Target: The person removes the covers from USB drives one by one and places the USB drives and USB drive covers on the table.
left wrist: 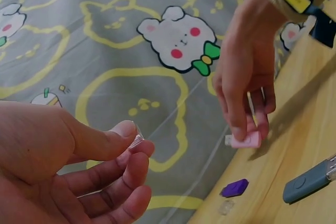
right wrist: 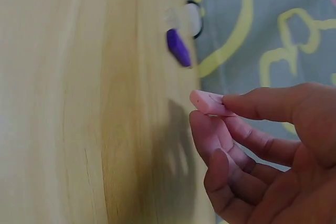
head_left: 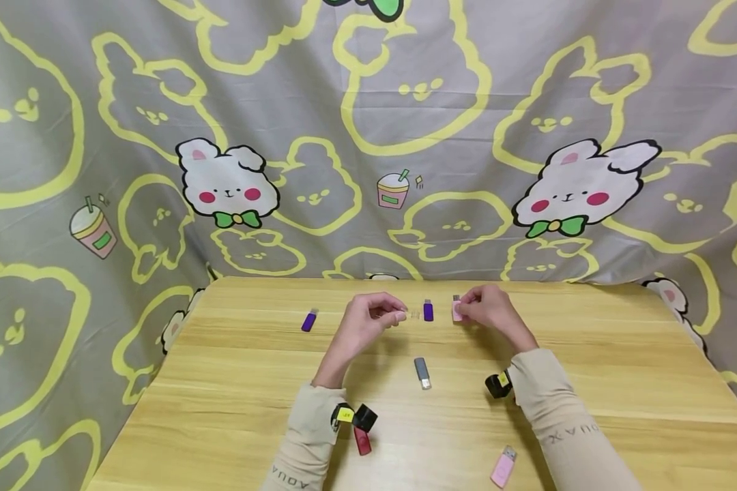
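Note:
My left hand [head_left: 368, 320] pinches a small clear plastic piece [left wrist: 137, 139] between thumb and index finger. My right hand [head_left: 494, 314] holds a pink USB stick [left wrist: 247, 140] by thumb and fingertips, its plug pointing to the back in the head view. Between the hands lies a purple USB stick [head_left: 428, 311], with another small clear piece [head_left: 414, 314] just left of it. In the right wrist view the pink stick [right wrist: 210, 102] shows its end, and the purple one [right wrist: 178, 49] lies beyond.
On the wooden table [head_left: 252, 423] lie another purple stick [head_left: 308, 321] at the left, a grey one [head_left: 422, 373] in the middle, a red one [head_left: 362, 442] by the left wrist and a pink one [head_left: 503, 467] at the front. A patterned curtain [head_left: 368, 225] hangs behind.

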{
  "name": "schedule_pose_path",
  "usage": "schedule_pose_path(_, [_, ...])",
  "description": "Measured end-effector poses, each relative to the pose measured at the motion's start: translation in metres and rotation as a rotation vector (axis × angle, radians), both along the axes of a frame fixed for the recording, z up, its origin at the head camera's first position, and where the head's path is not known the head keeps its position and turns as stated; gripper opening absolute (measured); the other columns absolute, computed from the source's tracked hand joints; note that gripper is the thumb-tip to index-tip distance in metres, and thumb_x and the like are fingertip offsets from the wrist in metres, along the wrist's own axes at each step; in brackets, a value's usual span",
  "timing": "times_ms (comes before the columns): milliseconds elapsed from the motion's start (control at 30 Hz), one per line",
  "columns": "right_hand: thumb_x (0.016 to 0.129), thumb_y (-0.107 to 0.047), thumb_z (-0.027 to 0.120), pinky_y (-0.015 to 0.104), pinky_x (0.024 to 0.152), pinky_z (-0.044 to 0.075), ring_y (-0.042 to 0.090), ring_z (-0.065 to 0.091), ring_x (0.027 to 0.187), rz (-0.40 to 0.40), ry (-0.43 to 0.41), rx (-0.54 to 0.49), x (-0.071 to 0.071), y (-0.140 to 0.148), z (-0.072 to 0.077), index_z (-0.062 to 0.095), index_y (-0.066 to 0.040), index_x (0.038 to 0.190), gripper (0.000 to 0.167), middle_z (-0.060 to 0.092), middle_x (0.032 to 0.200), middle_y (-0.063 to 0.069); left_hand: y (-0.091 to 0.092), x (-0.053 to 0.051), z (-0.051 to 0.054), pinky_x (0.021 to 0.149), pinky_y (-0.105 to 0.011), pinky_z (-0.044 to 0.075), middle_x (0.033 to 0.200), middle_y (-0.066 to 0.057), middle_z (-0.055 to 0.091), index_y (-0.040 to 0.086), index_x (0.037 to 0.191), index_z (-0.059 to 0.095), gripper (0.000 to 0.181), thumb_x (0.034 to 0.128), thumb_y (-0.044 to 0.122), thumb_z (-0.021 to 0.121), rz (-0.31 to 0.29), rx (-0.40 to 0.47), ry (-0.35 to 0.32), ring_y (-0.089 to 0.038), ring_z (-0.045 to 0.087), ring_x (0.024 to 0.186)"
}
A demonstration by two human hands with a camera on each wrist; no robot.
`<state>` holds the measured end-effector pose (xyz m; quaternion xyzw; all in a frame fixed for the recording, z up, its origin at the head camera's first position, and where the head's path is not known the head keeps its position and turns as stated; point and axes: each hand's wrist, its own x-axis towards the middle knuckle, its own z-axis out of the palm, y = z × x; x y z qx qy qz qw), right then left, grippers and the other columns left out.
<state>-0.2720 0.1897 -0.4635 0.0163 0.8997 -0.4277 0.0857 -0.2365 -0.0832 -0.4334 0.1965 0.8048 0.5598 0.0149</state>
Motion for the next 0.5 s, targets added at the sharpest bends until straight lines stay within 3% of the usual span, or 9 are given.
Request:
schedule_pose_path(167, [0.092, -0.016, 0.074, 0.027, 0.062, 0.050, 0.019, 0.069, 0.070, 0.002, -0.038, 0.066, -0.008, -0.001, -0.001, 0.071, 0.006, 0.097, 0.023, 0.073, 0.081, 0.011, 0.003, -0.001, -0.004, 0.062, -0.021, 0.049, 0.087, -0.009, 0.074, -0.001, 0.097, 0.076, 0.006, 0.0928, 0.004, 0.075, -0.013, 0.004, 0.001, -0.038, 0.068, 0.079])
schedule_pose_path(400, [0.091, -0.014, 0.076, 0.026, 0.057, 0.050, 0.016, 0.065, 0.062, 0.008, 0.001, 0.097, -0.011, 0.002, -0.009, 0.073, 0.003, 0.085, 0.018, 0.072, 0.067, 0.006, 0.009, -0.001, -0.009, 0.064, -0.022, 0.052, 0.089, -0.006, 0.075, 0.000, 0.098, 0.077, 0.007, 0.0933, 0.005, 0.075, -0.019, -0.048, 0.007, -0.012, 0.066, 0.074])
schedule_pose_path(500, [0.091, -0.015, 0.076, 0.026, 0.055, 0.049, 0.017, 0.064, 0.059, -0.002, 0.017, 0.109, -0.011, 0.001, -0.011, 0.072, 0.001, 0.081, 0.019, 0.071, 0.066, 0.006, 0.013, -0.001, -0.011, 0.065, -0.022, 0.053, 0.088, -0.005, 0.075, 0.000, 0.098, 0.077, 0.007, 0.0936, 0.005, 0.075, -0.019, -0.071, 0.002, -0.011, 0.066, 0.074])
